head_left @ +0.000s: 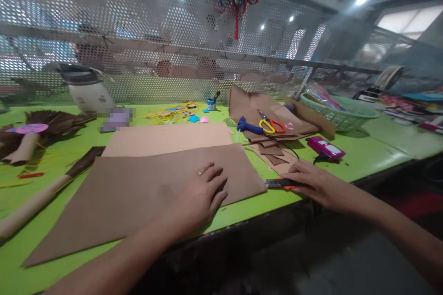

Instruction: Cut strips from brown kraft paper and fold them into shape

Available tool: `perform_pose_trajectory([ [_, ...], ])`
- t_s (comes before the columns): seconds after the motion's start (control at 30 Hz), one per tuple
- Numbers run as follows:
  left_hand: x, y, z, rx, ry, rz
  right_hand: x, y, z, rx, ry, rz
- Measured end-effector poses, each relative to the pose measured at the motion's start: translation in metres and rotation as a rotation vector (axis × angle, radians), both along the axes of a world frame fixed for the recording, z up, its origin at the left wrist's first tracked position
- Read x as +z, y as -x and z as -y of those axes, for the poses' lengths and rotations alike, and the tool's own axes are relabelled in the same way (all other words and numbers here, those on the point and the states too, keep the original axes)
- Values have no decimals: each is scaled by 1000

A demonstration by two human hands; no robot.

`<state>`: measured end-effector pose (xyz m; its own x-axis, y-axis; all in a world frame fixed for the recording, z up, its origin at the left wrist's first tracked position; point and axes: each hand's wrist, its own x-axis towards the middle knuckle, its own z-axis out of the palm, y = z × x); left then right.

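Note:
My left hand (200,196) lies with fingers spread on a large brown sheet (138,189), which looks like foam or thick paper. Behind that sheet shows a lighter tan piece (169,139), its front edge touching or under the brown one. My right hand (311,182) grips a utility knife (282,183) with a black and orange body, low over the green table by the sheet's right corner. The knife's tip points left, at the sheet's edge. Small brown offcuts (275,156) lie just behind my right hand.
Scissors (272,125) and a blue glue gun (251,126) rest by folded brown sheets (273,106). Further right are a magenta device (326,149) and a green basket (341,113). A paper-wrapped stick (38,200) lies left; a white kettle (88,92) stands behind.

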<state>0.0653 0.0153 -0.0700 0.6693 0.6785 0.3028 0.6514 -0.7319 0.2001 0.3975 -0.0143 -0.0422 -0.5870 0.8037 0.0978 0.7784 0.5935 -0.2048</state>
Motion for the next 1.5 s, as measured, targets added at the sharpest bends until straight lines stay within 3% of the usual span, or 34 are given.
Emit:
perform_pose_trajectory([
  [0.13,-1,-2,0,-64,-75,-19,-2,1,13,-5,31,-21],
  [0.33,-3,-3,-4,-133,-57,-42,-7,-2,8,16,40,-42],
  [0.67,-5,-2,-10,-129,5,-88,-3,-18,16,19,213,-139],
  [1.07,-10,-1,-10,-140,-35,-80,-3,2,6,8,213,-153],
  [1.5,-10,-2,-9,-186,-53,-80,4,3,11,-1,263,-127],
])
